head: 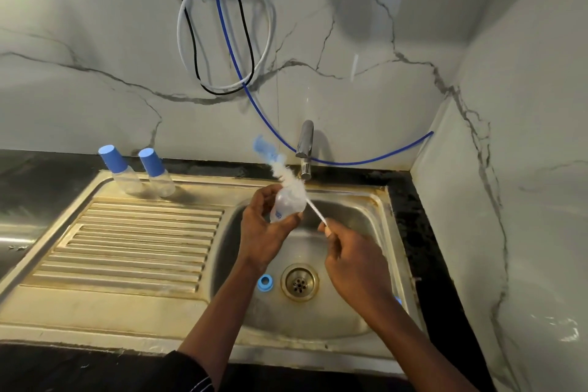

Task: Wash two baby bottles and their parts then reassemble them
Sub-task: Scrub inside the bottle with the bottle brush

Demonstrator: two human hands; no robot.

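Scrubbing is under way at frame centre over the sink [378,200]: left hand [261,232] fingers grip the open bottle [286,205], right hand [346,251] pinches the brush [315,213] wire, bristles outside, so reinsertion likely follows.

Brush head [276,158] motion-blurred; bottle [286,205] partly hidden by left hand [262,232]

Steel sink unit [127,305] in black counter [38,175], two capped bottles [119,170] [156,172] at drainboard's back, blue ring [264,282] in basin beside drain [299,284]
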